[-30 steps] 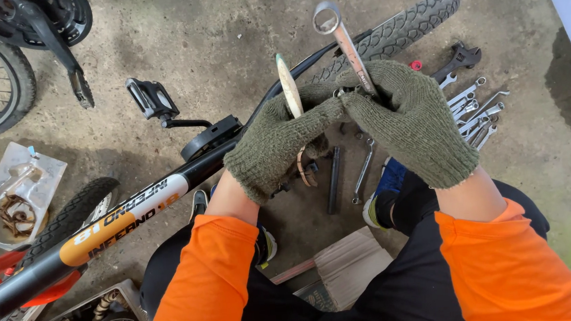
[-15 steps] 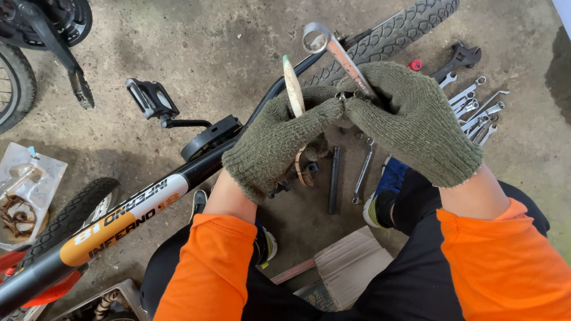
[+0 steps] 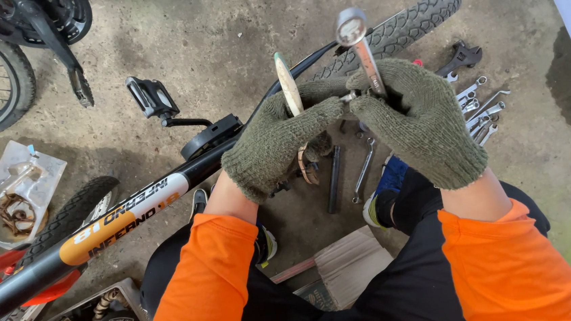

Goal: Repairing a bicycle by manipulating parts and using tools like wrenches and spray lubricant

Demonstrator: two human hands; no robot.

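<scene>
While I crouch over the concrete floor (image 3: 222, 43), both my hands wear olive knit gloves and meet in the middle of the scene, fingertips touching. My left hand (image 3: 277, 141) is closed around one thin, pale flat tool (image 3: 288, 85) that stands nearly upright out of my fist; its lower end shows below my palm. My right hand (image 3: 422, 126) is closed around one steel ring spanner (image 3: 359, 49), whose round head points up and away from me. Between the two thumbs sits something small and metallic, too tiny to tell what.

Under my hands one bicycle frame (image 3: 120, 217), black with a white and orange band, runs from near left to far right, with one black pedal (image 3: 148, 96) sticking up on the far side. One knobbly tyre (image 3: 411, 25) lies far right of my hands. On the floor to the right lies a cluster of spanners (image 3: 482, 108), about six, with one black adjustable wrench (image 3: 460, 55) just beyond them. Two more long tools lie directly below my hands: one dark bar (image 3: 334, 177) and one slim spanner (image 3: 364, 171). At the far left sits one clear plastic bag (image 3: 20, 195) of small parts.
</scene>
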